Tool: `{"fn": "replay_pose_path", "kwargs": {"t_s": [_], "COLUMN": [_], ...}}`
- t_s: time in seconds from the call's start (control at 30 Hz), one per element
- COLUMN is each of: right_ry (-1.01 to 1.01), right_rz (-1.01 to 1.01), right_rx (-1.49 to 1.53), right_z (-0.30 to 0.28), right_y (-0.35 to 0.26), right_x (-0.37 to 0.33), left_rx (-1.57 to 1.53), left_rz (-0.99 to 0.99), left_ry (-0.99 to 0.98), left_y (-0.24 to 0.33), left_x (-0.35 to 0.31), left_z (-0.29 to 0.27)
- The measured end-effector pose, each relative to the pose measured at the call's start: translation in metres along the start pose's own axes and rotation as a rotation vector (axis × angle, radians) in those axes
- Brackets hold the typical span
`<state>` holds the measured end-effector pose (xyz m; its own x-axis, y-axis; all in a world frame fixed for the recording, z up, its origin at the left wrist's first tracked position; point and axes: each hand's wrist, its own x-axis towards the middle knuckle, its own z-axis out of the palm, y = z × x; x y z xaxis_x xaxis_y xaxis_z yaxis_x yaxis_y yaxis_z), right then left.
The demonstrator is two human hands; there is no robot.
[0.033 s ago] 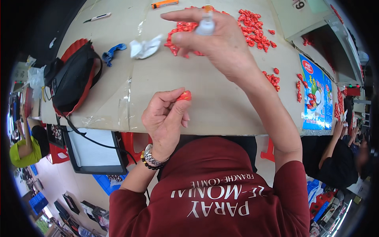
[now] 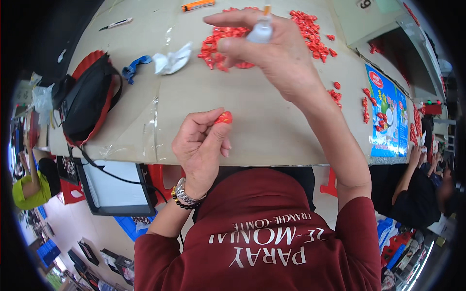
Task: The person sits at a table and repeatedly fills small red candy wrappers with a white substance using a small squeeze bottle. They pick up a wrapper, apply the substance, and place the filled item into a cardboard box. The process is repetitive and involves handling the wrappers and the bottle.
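Between the thumb and forefinger of my left hand (image 2: 198, 143) is a small red glossy piece (image 2: 224, 118) with gold marks, held above the near part of the table (image 2: 272, 131). My right hand (image 2: 286, 65) is raised farther out, its fingers curled around a small translucent bottle (image 2: 261, 33) with a narrow orange tip. Its thumb and forefinger stand apart. Behind and below that hand lies a pile of similar red pieces (image 2: 208, 51), partly hidden by it. Another red heap (image 2: 310, 34) spreads to its right.
Left on the table are a black bag-like item (image 2: 90, 99) with a cord, a blue crumpled scrap (image 2: 133, 69) and white tissue (image 2: 173, 59). Farther back lie a craft knife (image 2: 115, 24) and an orange stick-shaped item (image 2: 198, 5). A blue printed sheet (image 2: 391, 114) and co-workers are at right.
The bottle in my right hand has shifted slightly right and tilted a little. The table's things appear slightly farther left in view. My left hand keeps its pinch.
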<state>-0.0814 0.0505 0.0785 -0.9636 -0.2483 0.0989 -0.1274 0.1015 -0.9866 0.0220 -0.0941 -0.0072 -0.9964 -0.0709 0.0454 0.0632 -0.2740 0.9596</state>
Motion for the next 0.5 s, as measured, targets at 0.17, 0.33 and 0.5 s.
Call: {"fn": "replay_pose_path", "kwargs": {"t_s": [0.17, 0.33, 0.5], "right_ry": [0.271, 0.357, 0.295], "right_rz": [-0.086, 0.006, -0.071], "right_rx": [-0.106, -0.552, -0.961], "right_z": [-0.067, -0.117, -0.112], "right_y": [-0.001, 0.02, 0.044], "right_x": [-0.041, -0.09, -0.121], "left_rx": [-0.164, -0.337, -0.45], "left_rz": [-0.118, -0.275, -0.443], "left_ry": [-0.053, -0.16, -0.244], "left_y": [-0.005, -0.007, -0.014], "left_x": [0.006, 0.009, 0.009], "left_z": [0.016, 0.027, 0.039]}}
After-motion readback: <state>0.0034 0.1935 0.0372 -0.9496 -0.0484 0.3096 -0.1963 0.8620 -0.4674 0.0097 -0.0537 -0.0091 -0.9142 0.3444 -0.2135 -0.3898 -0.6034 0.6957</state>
